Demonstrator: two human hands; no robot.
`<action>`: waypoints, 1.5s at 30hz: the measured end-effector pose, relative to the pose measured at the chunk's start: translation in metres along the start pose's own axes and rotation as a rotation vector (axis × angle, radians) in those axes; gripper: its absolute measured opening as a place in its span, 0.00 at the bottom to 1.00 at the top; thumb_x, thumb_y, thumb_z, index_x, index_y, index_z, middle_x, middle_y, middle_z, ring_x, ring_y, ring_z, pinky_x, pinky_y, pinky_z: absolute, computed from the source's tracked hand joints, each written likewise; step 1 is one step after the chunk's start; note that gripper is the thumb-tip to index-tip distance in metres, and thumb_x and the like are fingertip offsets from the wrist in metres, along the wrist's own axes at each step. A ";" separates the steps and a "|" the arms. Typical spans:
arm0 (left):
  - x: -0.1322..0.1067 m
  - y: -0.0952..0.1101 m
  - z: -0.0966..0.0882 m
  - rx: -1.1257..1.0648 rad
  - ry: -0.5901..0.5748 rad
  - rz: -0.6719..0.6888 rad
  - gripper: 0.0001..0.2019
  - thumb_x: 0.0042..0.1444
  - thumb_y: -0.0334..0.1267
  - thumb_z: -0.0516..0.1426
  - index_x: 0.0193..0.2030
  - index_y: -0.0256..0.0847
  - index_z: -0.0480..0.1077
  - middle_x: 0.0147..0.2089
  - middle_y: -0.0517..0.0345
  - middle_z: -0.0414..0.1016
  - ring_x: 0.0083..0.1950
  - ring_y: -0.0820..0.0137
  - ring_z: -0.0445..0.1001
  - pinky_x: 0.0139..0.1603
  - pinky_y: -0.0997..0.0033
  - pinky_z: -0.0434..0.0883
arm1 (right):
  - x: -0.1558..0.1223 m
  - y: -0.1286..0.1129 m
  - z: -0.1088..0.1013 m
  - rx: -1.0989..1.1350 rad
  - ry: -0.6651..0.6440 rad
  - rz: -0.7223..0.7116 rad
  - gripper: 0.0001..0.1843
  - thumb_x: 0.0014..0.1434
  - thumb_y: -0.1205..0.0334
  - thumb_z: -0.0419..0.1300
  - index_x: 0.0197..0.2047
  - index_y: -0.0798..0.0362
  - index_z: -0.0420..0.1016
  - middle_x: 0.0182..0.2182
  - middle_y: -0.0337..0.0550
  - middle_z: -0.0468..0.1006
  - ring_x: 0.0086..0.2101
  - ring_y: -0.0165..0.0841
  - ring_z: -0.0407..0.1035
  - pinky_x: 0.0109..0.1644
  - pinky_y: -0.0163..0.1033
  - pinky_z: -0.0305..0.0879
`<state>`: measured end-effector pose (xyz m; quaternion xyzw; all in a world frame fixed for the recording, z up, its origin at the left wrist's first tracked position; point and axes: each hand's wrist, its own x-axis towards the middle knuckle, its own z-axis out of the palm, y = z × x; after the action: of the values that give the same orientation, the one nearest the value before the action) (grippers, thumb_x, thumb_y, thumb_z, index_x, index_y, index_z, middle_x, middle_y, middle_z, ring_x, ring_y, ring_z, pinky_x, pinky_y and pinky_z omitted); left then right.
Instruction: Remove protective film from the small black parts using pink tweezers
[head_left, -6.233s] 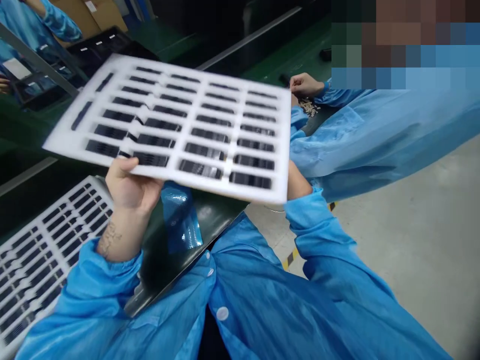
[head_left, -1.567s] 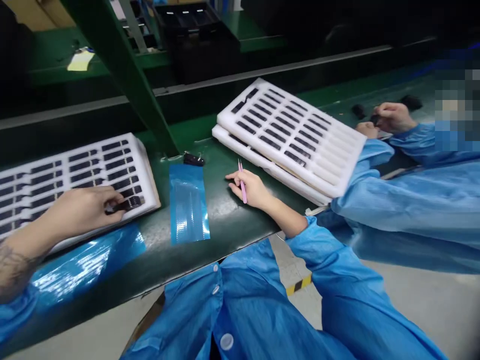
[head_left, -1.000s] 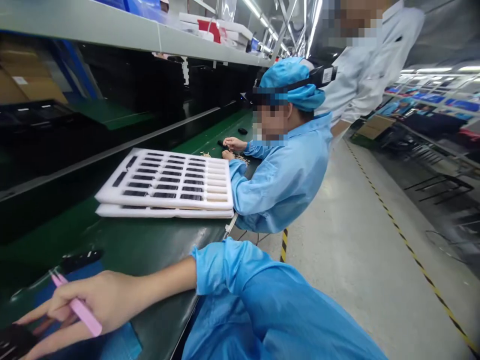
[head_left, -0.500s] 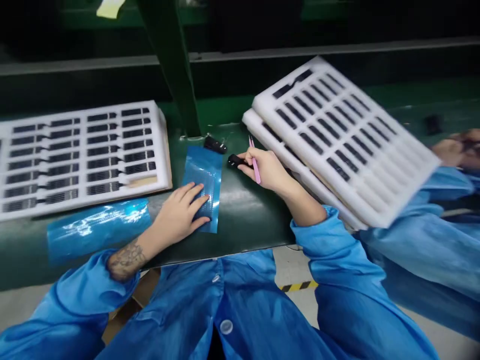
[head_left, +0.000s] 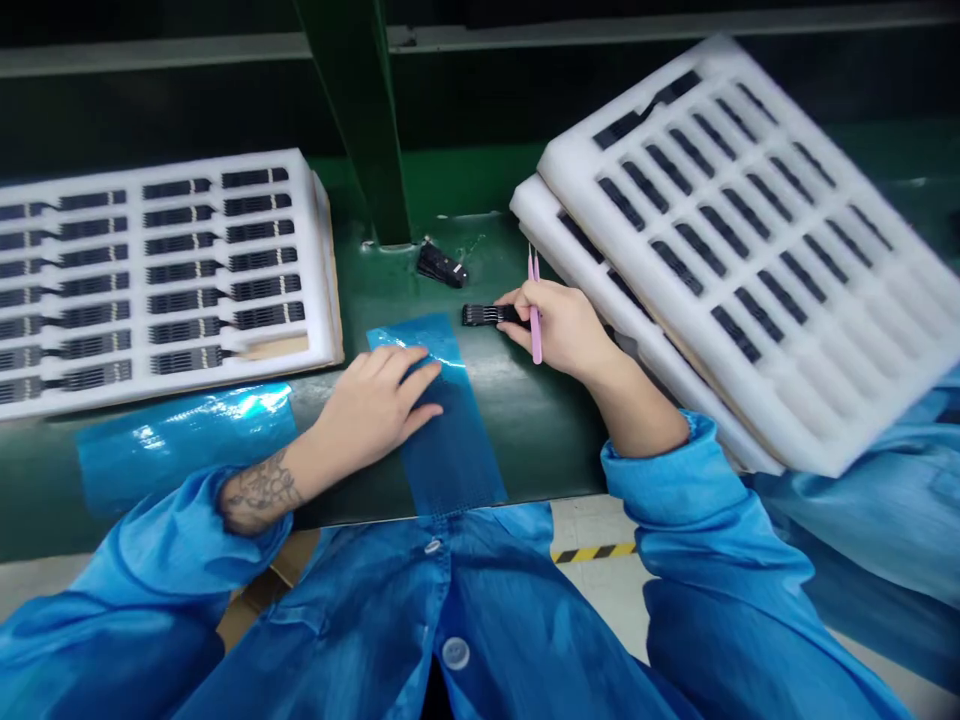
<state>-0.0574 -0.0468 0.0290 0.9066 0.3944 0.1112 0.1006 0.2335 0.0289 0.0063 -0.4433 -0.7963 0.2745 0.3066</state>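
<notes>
While the left hand [head_left: 371, 400] lies open, fingers flat on a blue plastic sheet [head_left: 450, 440], the right hand's [head_left: 566, 330] fingers [head_left: 521, 328] pinch a small black strip [head_left: 486, 315] and pink tweezers [head_left: 535, 320], a white foam tray [head_left: 720, 250] just beyond them on the worktop [head_left: 540, 440].

Pink tweezers [head_left: 535, 325] stand upright — a small black ribbed strip [head_left: 486, 315] juts beside them, above blue film [head_left: 450, 450].
</notes>
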 end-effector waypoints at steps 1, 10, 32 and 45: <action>0.008 -0.003 0.005 -0.118 0.070 -0.058 0.23 0.66 0.44 0.59 0.64 0.36 0.67 0.62 0.39 0.72 0.59 0.52 0.73 0.58 0.47 0.74 | 0.001 -0.002 0.002 0.113 0.025 0.063 0.19 0.54 0.63 0.69 0.30 0.48 0.58 0.40 0.46 0.84 0.39 0.41 0.77 0.42 0.46 0.72; 0.067 -0.004 0.028 -1.309 0.369 -0.435 0.16 0.56 0.44 0.66 0.46 0.38 0.73 0.40 0.55 0.79 0.34 0.75 0.77 0.36 0.75 0.75 | -0.007 -0.047 0.035 0.732 0.093 0.227 0.28 0.51 0.52 0.75 0.30 0.48 0.56 0.43 0.48 0.85 0.34 0.35 0.79 0.33 0.39 0.75; 0.038 -0.032 0.026 -0.227 0.110 -0.082 0.13 0.63 0.50 0.59 0.52 0.52 0.75 0.70 0.55 0.63 0.71 0.51 0.61 0.67 0.42 0.62 | -0.017 -0.025 0.013 0.761 0.097 0.202 0.33 0.60 0.27 0.54 0.45 0.46 0.83 0.33 0.43 0.79 0.29 0.34 0.74 0.26 0.38 0.71; 0.036 -0.035 0.036 -0.303 0.003 -0.073 0.16 0.59 0.57 0.62 0.49 0.55 0.78 0.66 0.60 0.70 0.70 0.49 0.62 0.71 0.37 0.53 | -0.017 -0.026 0.014 0.753 -0.036 0.276 0.08 0.53 0.58 0.75 0.33 0.48 0.80 0.21 0.35 0.79 0.19 0.30 0.72 0.20 0.36 0.69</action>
<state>-0.0471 -0.0003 -0.0106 0.8659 0.4062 0.1668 0.2396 0.2169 -0.0005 0.0115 -0.3978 -0.5781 0.5935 0.3941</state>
